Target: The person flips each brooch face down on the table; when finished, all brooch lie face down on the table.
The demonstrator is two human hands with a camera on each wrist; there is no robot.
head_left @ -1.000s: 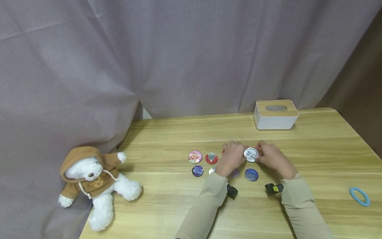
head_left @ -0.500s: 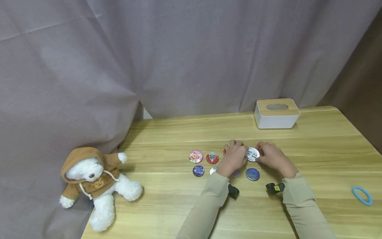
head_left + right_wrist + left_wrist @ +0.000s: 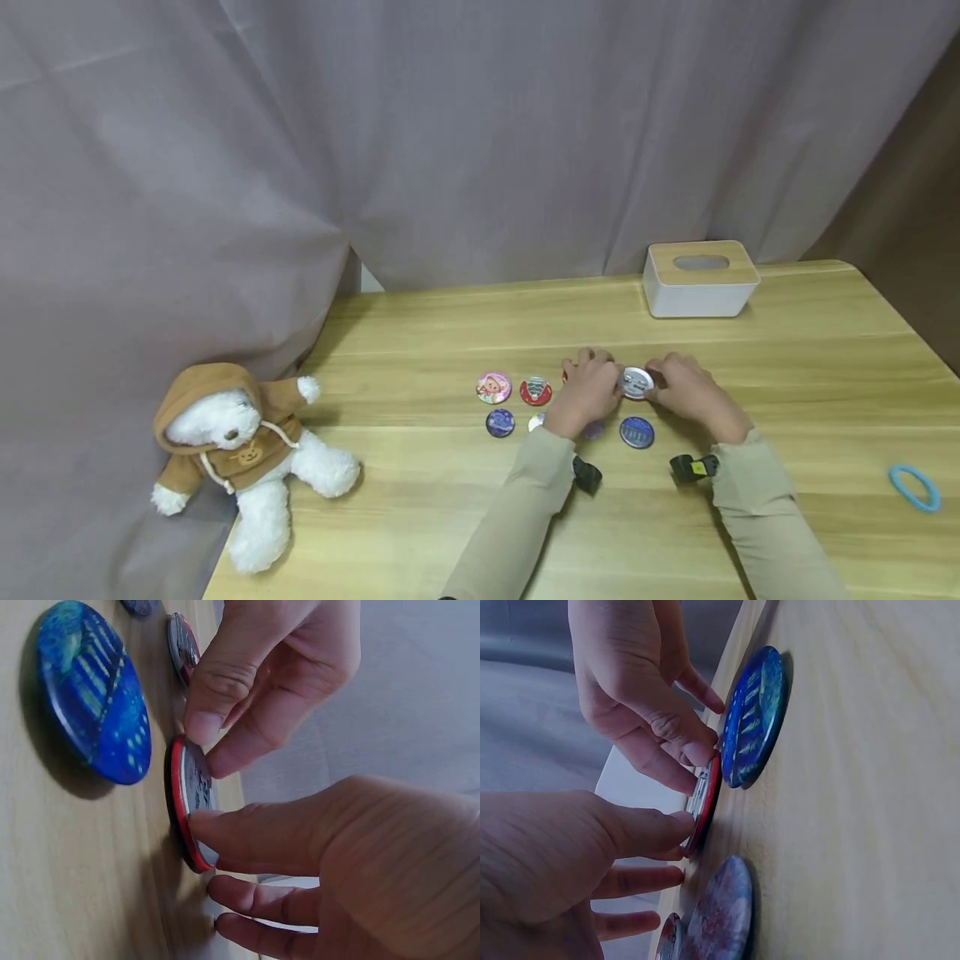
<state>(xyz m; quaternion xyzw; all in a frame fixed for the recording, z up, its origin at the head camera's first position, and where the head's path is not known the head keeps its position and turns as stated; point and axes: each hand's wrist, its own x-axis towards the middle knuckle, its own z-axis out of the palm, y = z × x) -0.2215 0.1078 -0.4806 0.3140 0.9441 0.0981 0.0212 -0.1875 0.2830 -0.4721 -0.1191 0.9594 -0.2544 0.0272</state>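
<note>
Both hands pinch a round pin badge [image 3: 637, 382] by opposite edges, its silver back with the pin facing up and its rim red. My left hand [image 3: 588, 393] grips the left edge, thumb on the back. The right hand [image 3: 690, 393] pinches the right edge. In the right wrist view, the badge [image 3: 196, 802] is tilted close to the tabletop; contact cannot be told. Just nearer the person lies a blue badge [image 3: 637, 432], face up. A purple badge [image 3: 594, 430] and a red badge [image 3: 567, 375] are partly hidden by my left hand.
Left of the hands lie a pink badge [image 3: 494, 387], a red tree badge [image 3: 536, 391], a dark blue badge [image 3: 500, 422] and a partly covered whitish badge [image 3: 536, 422]. A plush bear [image 3: 247, 458], tissue box [image 3: 701, 280] and blue ring [image 3: 914, 488] are farther out.
The held badge has turned and tilted between the fingers, its back now looking narrower. Both hands keep their grip and hardly shift. The whole head view has moved slightly.
</note>
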